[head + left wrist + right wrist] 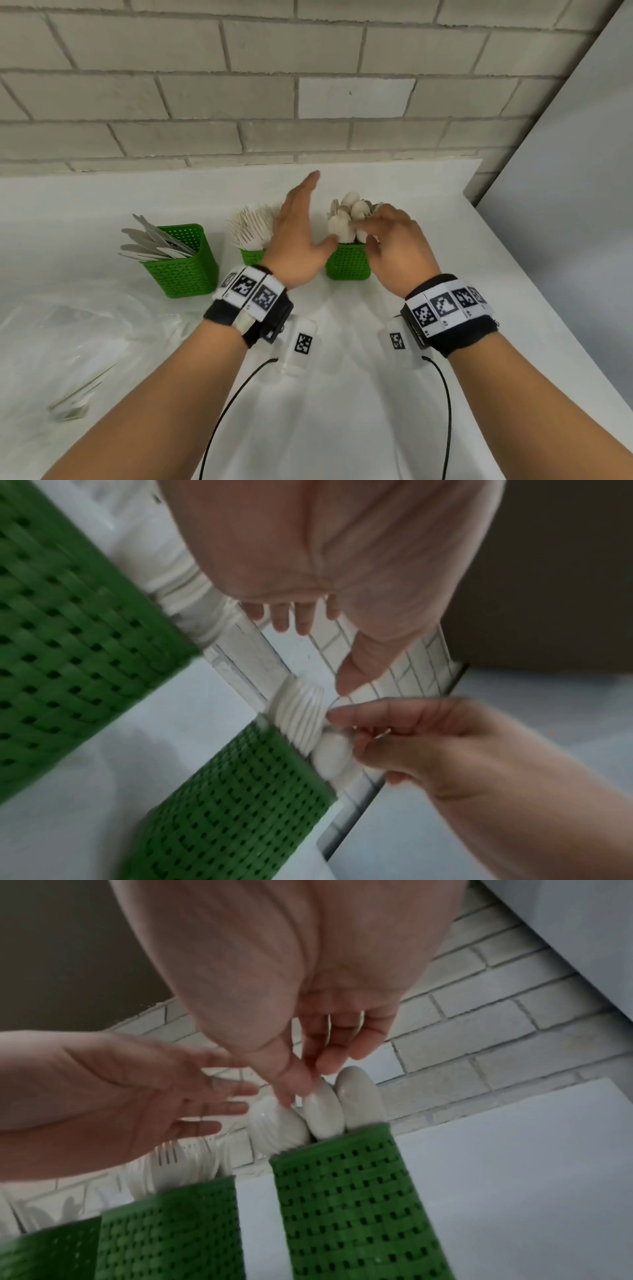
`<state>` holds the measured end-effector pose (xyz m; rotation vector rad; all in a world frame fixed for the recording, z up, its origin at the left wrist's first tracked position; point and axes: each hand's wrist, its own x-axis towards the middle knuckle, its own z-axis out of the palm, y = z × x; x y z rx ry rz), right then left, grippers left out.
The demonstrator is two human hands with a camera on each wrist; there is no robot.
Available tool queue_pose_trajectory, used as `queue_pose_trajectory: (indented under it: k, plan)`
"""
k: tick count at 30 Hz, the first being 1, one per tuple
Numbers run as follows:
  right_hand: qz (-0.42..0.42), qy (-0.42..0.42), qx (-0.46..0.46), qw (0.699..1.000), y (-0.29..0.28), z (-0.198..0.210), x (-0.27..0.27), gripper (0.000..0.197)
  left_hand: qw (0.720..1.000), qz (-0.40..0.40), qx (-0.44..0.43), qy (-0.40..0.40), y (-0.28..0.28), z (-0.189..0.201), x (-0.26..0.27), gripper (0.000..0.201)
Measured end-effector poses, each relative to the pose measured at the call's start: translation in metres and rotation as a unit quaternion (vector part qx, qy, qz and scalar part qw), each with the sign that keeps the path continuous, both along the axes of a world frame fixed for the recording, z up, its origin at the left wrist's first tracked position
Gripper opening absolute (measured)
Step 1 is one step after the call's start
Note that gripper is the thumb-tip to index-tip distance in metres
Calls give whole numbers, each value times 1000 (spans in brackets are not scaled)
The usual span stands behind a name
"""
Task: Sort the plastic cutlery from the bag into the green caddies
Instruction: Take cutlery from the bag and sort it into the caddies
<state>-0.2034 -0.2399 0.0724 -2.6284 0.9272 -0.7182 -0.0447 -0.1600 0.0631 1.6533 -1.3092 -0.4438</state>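
Three green perforated caddies stand in a row. The left caddy [181,270] holds grey knives [150,243]. The middle caddy [251,256] holds white forks [253,226]. The right caddy [347,270] is packed with white spoons [342,219]. My right hand [373,229] is over the spoon caddy [352,1204], thumb and forefinger pinching the bowl of one upright spoon [322,1110]. My left hand [305,219] hovers flat between the fork and spoon caddies, fingers straight and holding nothing. The crumpled clear bag [68,325] lies at the near left.
The white counter [342,394] ends at a grey brick wall [308,85] behind the caddies. Its right edge [534,291] runs diagonally beside a pale panel [565,205]. A small clear piece [73,404] lies near the bag.
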Motion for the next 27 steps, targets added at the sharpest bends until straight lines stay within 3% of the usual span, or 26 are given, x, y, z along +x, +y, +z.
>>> queue_pose_trajectory:
  k: [4, 8, 10, 12, 15, 17, 19, 21, 23, 25, 27]
  plan:
    - [-11, 21, 25, 999, 11, 2, 8, 44, 992, 16, -36, 123, 33, 5, 1, 64]
    - [0, -98, 20, 995, 28, 5, 24, 34, 970, 39, -103, 219, 92, 26, 6, 47]
    - [63, -120, 93, 986, 58, 10, 37, 22, 959, 86, -122, 241, 137, 28, 20, 38]
    - [170, -66, 190, 965, 101, 16, 54, 11, 947, 150, -143, 247, 186, 25, 38, 28]
    - [314, 15, 274, 909, 162, 15, 89, 14, 928, 274, -128, 217, 260, 22, 68, 16]
    - [373, 26, 283, 883, 193, 12, 120, 15, 919, 367, -70, 126, 299, 15, 88, 22]
    - [399, 37, 263, 878, 216, 4, 152, 19, 900, 432, 64, -18, 323, 0, 104, 22]
    - [391, 86, 216, 890, 231, -10, 182, 22, 888, 415, 200, -18, 331, -20, 109, 32]
    - [363, 215, 123, 898, 239, -27, 202, 28, 886, 368, 282, 28, 331, -40, 107, 49]
    - [346, 354, 41, 868, 238, -39, 209, 44, 890, 346, 296, 24, 333, -49, 106, 62]
    - [356, 417, 33, 835, 237, -41, 211, 60, 905, 334, 263, 14, 337, -51, 109, 69]
